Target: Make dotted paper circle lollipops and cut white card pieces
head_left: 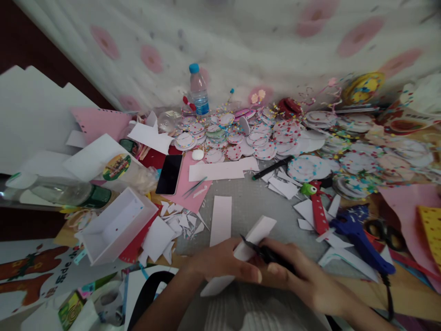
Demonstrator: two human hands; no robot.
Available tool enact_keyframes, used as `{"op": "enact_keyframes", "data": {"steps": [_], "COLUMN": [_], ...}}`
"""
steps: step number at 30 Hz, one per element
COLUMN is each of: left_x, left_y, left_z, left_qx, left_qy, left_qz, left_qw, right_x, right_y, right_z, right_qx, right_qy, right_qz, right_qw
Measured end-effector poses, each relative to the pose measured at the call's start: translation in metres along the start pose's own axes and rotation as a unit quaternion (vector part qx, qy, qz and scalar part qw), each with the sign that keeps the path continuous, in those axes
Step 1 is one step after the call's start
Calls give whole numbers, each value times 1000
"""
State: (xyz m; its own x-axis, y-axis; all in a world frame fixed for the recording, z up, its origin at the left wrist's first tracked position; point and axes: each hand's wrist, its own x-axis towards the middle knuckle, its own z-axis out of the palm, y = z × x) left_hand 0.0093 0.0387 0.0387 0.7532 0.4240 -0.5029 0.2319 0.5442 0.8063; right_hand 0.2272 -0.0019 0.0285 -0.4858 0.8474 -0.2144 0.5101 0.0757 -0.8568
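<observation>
My left hand [225, 262] is closed around a white foam-board strip [258, 232], which slants up to the right above the mat's near edge. In my right hand [303, 276] is a black utility knife [263, 253]. Its dark, pointed blade lies against the strip's face, near my left fingers. Just beyond my left hand, a second white strip [221, 216] lies on the grey cutting mat [265, 188]. My fingers hide part of the held strip and of the knife's handle.
Paper scraps [184, 223] litter the mat's left side. A white open box [117, 225], a phone [169, 174] and tweezers [195, 186] are also left. Confetti-decorated discs [255, 133] pile up behind. A blue glue gun [361, 239] and black-handled scissors [386, 235] lie right.
</observation>
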Motion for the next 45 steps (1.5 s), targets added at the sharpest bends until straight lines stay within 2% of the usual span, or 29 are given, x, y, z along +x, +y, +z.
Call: {"op": "enact_keyframes", "data": {"steps": [1, 3, 4, 6, 13, 17, 23, 28, 30, 33, 38, 41, 45], "left_x": [-1, -4, -6, -8, -10, -8, -3, -7, -8, -7, -4, -5, -5], "left_y": [3, 8, 11, 13, 11, 12, 11, 13, 14, 15, 13, 9, 7], "left_z": [2, 8, 10, 13, 14, 12, 7, 9, 9, 6, -1, -3, -3], "left_qx": [20, 93, 139, 220, 332, 382, 443, 439, 444, 461, 488, 488, 489], "left_qy": [33, 137, 188, 257, 359, 376, 391, 375, 377, 385, 411, 417, 415], "left_qz": [-13, -43, -53, -53, 8, 19, 18, 2, 4, 24, 64, 79, 86], "left_qw": [999, 985, 971, 940, 872, 844, 807, 817, 813, 800, 767, 763, 763], "right_x": [0, 0, 0, -3, -7, -7, -11, -13, -15, -17, -15, -13, -12], "right_y": [-1, -3, -4, -7, -19, -19, -21, -24, -21, -15, -14, -20, -29], "right_z": [0, 1, 1, 1, 4, 8, 14, 12, 15, 24, 36, 33, 24], "right_qx": [-3, -14, -21, -32, -21, -47, -51, -37, -25, -6, 14, 10, 9], "right_qy": [0, 1, 4, 13, 21, 16, 47, 36, 52, 94, 116, 128, 105], "right_qz": [2, 7, 12, 23, 28, 16, 35, 19, 19, 29, 31, 38, 17], "right_qw": [1000, 1000, 1000, 999, 999, 999, 997, 999, 998, 995, 993, 991, 994]}}
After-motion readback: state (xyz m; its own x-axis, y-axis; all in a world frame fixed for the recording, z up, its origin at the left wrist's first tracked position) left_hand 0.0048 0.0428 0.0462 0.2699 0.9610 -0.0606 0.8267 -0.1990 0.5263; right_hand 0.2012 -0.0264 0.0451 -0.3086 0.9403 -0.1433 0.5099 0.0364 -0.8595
